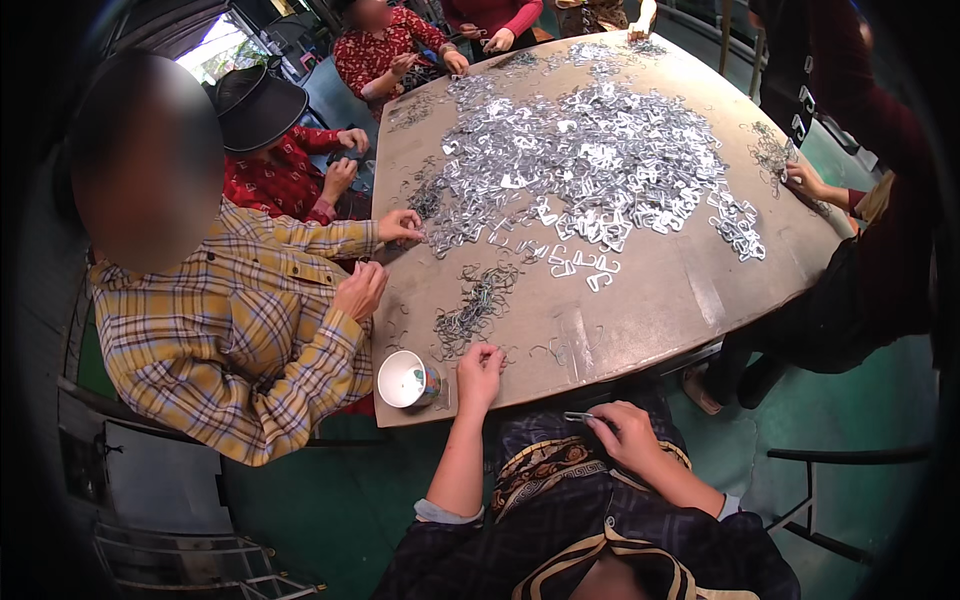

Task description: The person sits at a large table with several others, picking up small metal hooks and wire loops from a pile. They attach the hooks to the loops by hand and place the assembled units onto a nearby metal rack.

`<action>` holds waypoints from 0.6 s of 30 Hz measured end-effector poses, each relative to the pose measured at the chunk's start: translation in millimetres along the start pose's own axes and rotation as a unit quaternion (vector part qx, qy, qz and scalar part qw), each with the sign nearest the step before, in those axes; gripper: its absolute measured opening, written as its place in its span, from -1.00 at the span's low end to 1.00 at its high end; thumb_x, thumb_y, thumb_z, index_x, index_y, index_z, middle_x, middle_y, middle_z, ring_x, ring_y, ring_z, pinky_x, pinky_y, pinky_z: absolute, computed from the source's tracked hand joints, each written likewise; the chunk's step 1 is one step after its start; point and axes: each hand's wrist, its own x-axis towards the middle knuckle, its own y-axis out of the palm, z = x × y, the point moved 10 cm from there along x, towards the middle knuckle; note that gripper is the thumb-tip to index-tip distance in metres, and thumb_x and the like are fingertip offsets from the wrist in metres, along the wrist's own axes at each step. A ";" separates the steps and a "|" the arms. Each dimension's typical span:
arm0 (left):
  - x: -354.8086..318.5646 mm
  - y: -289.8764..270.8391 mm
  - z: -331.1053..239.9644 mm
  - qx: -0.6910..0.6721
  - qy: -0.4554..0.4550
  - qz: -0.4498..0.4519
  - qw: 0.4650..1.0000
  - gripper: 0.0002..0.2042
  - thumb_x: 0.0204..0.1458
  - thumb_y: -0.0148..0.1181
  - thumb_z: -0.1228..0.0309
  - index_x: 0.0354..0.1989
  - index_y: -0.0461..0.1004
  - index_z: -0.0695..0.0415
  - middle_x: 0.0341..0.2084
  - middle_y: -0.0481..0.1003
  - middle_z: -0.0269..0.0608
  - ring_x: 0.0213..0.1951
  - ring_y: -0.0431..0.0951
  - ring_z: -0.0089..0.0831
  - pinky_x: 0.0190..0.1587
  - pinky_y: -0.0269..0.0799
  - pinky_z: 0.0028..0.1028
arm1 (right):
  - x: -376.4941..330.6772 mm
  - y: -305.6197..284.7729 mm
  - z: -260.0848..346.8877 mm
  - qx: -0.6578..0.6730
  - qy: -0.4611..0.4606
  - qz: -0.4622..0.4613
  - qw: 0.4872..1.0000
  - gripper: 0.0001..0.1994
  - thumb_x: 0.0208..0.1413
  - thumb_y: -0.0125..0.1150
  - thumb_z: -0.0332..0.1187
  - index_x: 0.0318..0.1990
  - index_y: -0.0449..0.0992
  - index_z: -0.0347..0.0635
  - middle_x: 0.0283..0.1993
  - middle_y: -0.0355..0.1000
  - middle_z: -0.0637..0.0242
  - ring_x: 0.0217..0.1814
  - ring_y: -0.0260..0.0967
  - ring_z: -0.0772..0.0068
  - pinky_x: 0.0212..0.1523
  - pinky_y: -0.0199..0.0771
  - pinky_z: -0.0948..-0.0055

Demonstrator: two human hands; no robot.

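Note:
My left hand point(480, 374) rests at the table's near edge with its fingers drawn together by a pile of thin dark wire clips point(474, 312). What its fingertips hold, if anything, is too small to make out. Over my lap, my right hand point(628, 436) pinches a small silvery metal hook point(577, 416) between thumb and fingers. A large heap of flat silver metal hooks point(620, 160) covers the middle of the table point(650, 335). Several loose hooks point(583, 264) lie on the heap's near side.
A white cup point(402, 380) with a coloured outside stands left of my left hand. A person in a yellow plaid shirt point(230, 330) sits close at left. Other people work around the table, one dark-clothed person point(860, 290) at right. A black metal frame point(845, 456) stands right of me.

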 end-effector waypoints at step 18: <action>-109.7 93.9 -94.1 -0.057 0.046 0.314 0.947 -0.91 -0.01 0.31 0.56 -0.33 0.56 0.26 -0.37 0.50 -0.33 -0.32 0.48 -0.64 -0.22 0.39 -0.65 | -2.6 -7.3 -3.0 0.006 0.021 -0.037 0.999 -0.89 -0.06 0.32 -0.48 -0.34 0.58 -0.27 -0.42 0.52 0.11 -0.38 0.49 0.08 -0.31 0.46 0.26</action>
